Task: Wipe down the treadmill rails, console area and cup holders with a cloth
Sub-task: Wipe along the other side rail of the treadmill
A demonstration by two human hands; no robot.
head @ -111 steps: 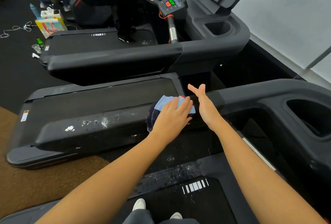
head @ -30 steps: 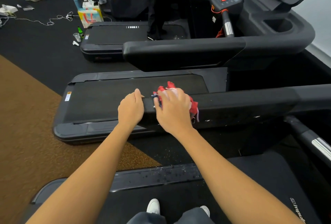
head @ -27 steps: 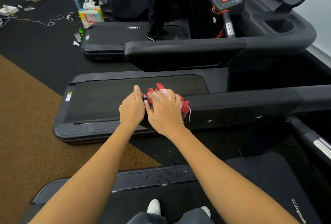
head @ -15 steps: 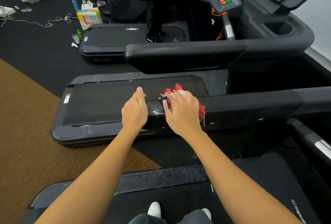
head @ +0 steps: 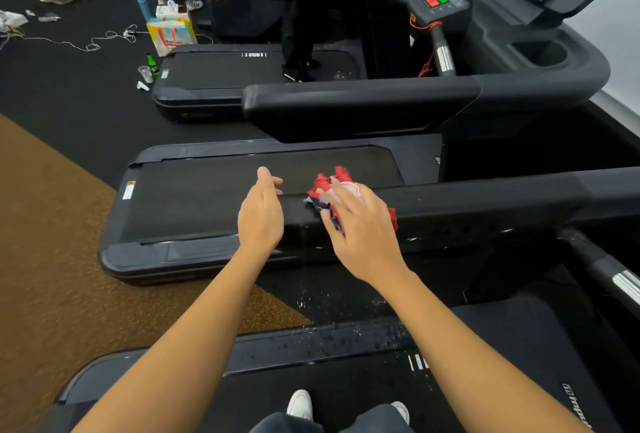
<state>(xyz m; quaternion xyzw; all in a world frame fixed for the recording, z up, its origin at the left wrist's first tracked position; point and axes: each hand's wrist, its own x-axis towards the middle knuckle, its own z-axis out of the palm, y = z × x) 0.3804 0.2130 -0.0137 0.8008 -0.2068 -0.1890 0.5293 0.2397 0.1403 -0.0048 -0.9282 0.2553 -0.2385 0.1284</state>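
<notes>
Two bare hands are reaching over a long, matte black rail with rounded edges, its side face speckled with pale flecks. The right hand is lying palm-down on a crumpled cloth, mostly red with pale and dark blue patches, bunched on the rail's top near its free end. That hand's fingers are spreading loosely across the cloth and pressing it onto the rail; folds of fabric are poking out beyond the fingertips on the far side and from under the palm on the right. The left hand is hovering edge-on just beside the rail's rounded end, empty, with its fingers held straight and together and the thumb sticking out toward the cloth, a short gap apart from it. Beyond the rail a flat, dull black belt is lying in a glossy frame. Nearer the person, a smooth dark side strip is glistening with droplets, and brown carpet with a grainy texture is showing on the left.
</notes>
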